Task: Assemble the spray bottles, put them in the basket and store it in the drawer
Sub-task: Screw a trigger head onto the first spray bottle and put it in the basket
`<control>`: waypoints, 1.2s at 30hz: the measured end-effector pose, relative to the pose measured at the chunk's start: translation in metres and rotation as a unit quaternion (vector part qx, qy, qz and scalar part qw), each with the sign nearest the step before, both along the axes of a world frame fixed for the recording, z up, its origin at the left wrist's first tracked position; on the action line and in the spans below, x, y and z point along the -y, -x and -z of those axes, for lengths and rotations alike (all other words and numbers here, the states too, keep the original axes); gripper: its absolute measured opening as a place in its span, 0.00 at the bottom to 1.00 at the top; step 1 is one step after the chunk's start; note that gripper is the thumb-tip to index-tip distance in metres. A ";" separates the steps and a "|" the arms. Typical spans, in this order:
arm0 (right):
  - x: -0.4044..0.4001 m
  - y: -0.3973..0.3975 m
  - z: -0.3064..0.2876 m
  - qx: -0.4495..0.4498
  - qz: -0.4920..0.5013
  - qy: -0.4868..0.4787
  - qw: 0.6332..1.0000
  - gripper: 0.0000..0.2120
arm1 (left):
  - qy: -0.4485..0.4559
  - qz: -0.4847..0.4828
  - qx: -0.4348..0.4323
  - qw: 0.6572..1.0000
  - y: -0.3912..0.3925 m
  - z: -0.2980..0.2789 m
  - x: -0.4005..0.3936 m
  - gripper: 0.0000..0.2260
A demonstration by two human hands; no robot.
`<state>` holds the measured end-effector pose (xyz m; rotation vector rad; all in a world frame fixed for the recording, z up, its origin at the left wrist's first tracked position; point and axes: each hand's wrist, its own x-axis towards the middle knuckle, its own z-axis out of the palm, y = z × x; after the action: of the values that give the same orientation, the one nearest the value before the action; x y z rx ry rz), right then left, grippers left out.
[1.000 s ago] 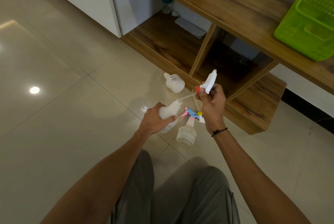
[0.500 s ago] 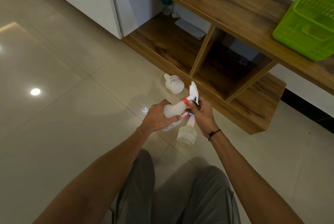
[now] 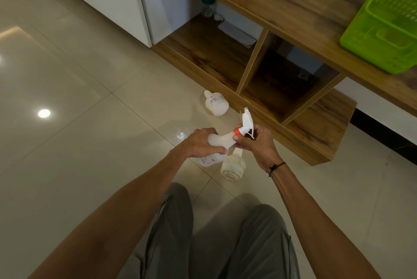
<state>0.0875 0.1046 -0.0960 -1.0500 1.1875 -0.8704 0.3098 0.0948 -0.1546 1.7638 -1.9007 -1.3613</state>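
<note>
L hand [image 3: 203, 143] wrapped round white bottle [image 3: 220, 140], held over floor tiles. R hand [image 3: 256, 141] pinching trigger head [image 3: 247, 122] at orange collar [image 3: 237, 131]. Bottle prob. light, thin plastic, squashy, smooth; grip body firm, twist at collar.

Left hand [image 3: 204, 142] curled gripping, right hand [image 3: 257, 141] pinching, forearms converging

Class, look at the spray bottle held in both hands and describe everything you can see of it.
The spray bottle is white, translucent-looking plastic, held roughly level above the tiled floor. A white trigger head with an orange collar sits at its neck, pointing up and away. The left hand grips its body; the right hand holds the head and collar. Whether the head is screwed tight cannot be told.
</note>
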 end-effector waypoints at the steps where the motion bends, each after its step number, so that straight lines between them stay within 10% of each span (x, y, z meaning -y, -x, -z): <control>1: -0.001 0.001 0.001 -0.003 0.000 0.004 1.000 0.15 | -0.008 0.003 -0.003 1.000 -0.001 -0.001 0.000 0.32; 10: 0.004 0.004 -0.003 -0.012 -0.046 0.033 0.998 0.15 | -0.036 0.002 -0.033 0.999 -0.006 -0.006 -0.001 0.31; 23: -0.014 -0.009 0.012 -0.034 0.133 -0.024 0.990 0.14 | 0.231 -0.081 0.158 0.957 0.017 -0.012 -0.022 0.38; 36: -0.012 0.005 -0.003 -0.052 -0.006 0.041 0.998 0.17 | 0.111 -0.032 0.101 0.988 0.004 -0.018 -0.019 0.35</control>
<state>0.0828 0.1162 -0.0935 -1.1792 1.2387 -0.8701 0.3054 0.1134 -0.1368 1.8893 -1.9868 -0.9378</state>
